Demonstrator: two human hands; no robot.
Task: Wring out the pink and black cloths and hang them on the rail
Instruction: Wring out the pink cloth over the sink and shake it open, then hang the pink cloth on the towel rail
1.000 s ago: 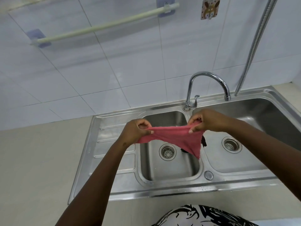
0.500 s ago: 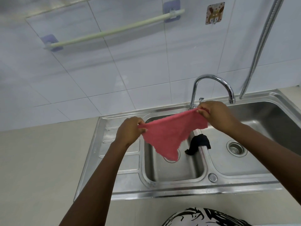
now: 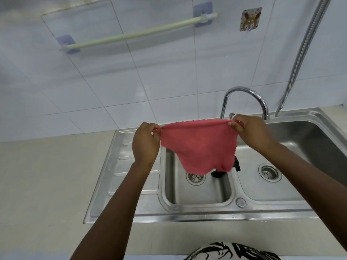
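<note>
The pink cloth hangs spread out over the left sink basin, stretched by its top edge between my two hands. My left hand pinches its left corner and my right hand pinches its right corner. The black cloth lies draped over the divider between the two basins, mostly hidden behind the pink cloth. The pale rail is fixed on the tiled wall well above and to the left of my hands, with nothing on it.
A steel double sink with a drainboard on its left is set into a beige counter. A chrome tap arches just behind my right hand. A metal hose runs down the wall at right. A small hook hangs beside the rail.
Both hands have lifted the pink cloth and opened it from a bunched strip into a flat hanging sheet. The view has tilted up, and the rail sits lower in frame.
</note>
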